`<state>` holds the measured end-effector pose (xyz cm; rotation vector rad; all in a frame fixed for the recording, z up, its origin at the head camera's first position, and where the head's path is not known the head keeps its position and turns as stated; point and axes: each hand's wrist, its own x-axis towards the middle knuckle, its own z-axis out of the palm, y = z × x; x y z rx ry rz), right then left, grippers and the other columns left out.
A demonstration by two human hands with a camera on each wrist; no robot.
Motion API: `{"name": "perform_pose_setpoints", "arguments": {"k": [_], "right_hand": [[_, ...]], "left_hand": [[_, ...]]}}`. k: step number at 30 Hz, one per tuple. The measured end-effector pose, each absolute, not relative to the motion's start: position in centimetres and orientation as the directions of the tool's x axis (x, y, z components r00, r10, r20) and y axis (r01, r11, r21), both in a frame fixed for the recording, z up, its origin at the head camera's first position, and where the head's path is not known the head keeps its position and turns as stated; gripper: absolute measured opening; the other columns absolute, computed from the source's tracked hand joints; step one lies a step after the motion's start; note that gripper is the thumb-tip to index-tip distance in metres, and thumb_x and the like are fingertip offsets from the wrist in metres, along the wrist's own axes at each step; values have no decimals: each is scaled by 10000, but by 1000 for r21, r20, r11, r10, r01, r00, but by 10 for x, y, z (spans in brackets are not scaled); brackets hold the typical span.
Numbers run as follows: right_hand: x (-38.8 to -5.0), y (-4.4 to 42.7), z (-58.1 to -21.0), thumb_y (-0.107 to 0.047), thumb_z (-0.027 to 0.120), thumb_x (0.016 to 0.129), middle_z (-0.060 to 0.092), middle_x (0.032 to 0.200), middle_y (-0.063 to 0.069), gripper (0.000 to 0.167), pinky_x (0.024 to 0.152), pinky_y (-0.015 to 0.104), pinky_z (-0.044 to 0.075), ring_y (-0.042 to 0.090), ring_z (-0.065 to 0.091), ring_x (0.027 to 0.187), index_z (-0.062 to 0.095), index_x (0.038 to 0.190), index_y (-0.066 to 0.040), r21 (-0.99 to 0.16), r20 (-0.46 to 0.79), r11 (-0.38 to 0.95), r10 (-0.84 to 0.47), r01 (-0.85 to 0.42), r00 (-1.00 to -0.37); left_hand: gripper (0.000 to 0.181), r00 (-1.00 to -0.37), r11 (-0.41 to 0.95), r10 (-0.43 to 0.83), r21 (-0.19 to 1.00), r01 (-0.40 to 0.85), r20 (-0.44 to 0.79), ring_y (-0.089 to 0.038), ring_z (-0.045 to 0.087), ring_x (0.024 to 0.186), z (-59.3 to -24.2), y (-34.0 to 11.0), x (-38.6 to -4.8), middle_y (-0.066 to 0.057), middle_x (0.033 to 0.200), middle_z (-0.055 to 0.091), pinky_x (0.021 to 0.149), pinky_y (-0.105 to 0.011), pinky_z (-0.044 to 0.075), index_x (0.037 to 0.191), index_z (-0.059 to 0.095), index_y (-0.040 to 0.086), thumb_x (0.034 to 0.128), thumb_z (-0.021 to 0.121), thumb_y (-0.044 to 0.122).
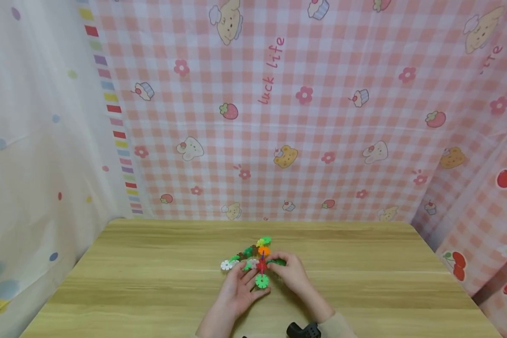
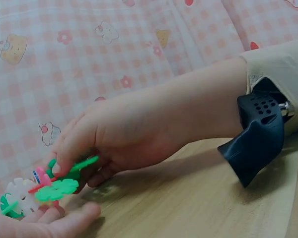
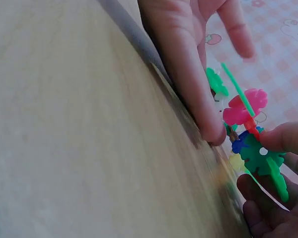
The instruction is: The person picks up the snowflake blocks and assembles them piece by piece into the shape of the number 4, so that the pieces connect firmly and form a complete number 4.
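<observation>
Snowflake-shaped plastic discs are joined into a branching chain, with white (image 1: 226,265), red (image 1: 261,265), orange (image 1: 263,250) and yellow (image 1: 260,242) discs among them. Between the fingers and thumb of my left hand (image 1: 238,291) is a light green disc (image 1: 261,281). That hand lies palm up beside the chain, its fingers fairly straight. My right hand (image 1: 293,272) pinches a dark green disc (image 3: 258,161) at the chain's right side, thumb on its face. In the right wrist view, a pink disc (image 3: 248,105) stands above it. The left fingers partly hide the chain.
The wooden table (image 1: 152,300) reaches back to a pink checked curtain (image 1: 253,183). A white dotted curtain (image 1: 55,141) hangs at the left. A black device (image 1: 304,330) sits at the right wrist by the sleeve.
</observation>
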<state>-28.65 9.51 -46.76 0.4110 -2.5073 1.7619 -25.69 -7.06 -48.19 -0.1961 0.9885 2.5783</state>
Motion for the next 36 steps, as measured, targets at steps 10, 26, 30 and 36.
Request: {"name": "perform_pose_setpoints", "arguments": {"k": [10, 26, 30, 36], "right_hand": [[-302, 101, -499, -55, 692, 839, 701, 1007, 75, 104, 911, 427, 451, 253, 596, 1032, 722, 937, -36, -907, 194, 345, -163, -240, -967], [-306, 102, -506, -50, 700, 827, 704, 970, 43, 94, 932, 501, 435, 268, 604, 1025, 732, 914, -68, -879, 205, 405, -156, -252, -966], [-307, 104, -507, -60, 706, 825, 702, 967, 40, 108, 889, 442, 460, 237, 607, 987, 732, 931, -64, -866, 208, 423, -177, -266, -962], [-309, 121, -499, -60, 683, 854, 688, 975, 68, 145, 753, 313, 497, 205, 602, 889, 718, 987, -14, -845, 232, 438, -219, -308, -948]], "left_hand": [[784, -918, -633, 319, 668, -392, -236, -474, 65, 1414, -477, -77, -247, -375, 1514, 73, 1076, -631, 197, 1413, -103, -190, 1007, 363, 292], [710, -906, -503, 347, 767, -399, -243, -446, 184, 1404, -481, -100, -231, -366, 1509, 114, 1051, -599, 302, 1443, 32, -172, 1027, 354, 304], [732, -893, -497, 376, 759, -420, -249, -458, 169, 1403, -477, -114, -226, -376, 1507, 93, 1018, -621, 331, 1473, 30, -119, 1019, 400, 320], [684, -907, -428, 375, 833, -352, -190, -438, 167, 1409, -457, -143, -232, -331, 1519, 138, 1033, -604, 318, 1486, 79, -84, 1030, 397, 314]]}}
